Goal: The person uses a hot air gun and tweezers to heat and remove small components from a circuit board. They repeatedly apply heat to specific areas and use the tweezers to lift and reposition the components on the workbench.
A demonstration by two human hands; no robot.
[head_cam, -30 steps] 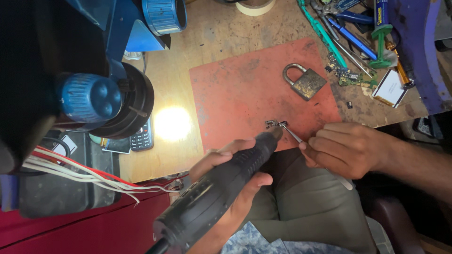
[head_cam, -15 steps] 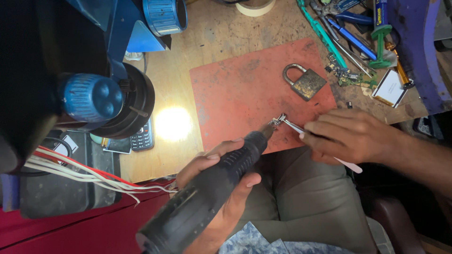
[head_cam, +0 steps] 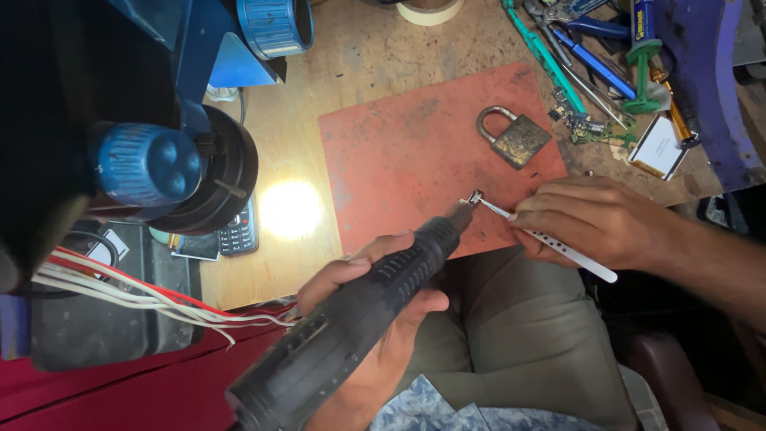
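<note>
Over red mat [head_cam: 399,152]: left hand [head_cam: 375,319] wrapped around rotary tool [head_cam: 359,319].

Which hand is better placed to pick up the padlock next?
Right, probably. The right hand lies just below the padlock on the red mat, holding only slim tweezers. The left hand sits farther away, wrapped around the bulky rotary tool.

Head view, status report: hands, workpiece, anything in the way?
Left hand wrapped round black rotary tool. Right hand pinching tweezers, small metal part at their tip, tool bit against it. Brass padlock lies apart on the red mat.
</note>
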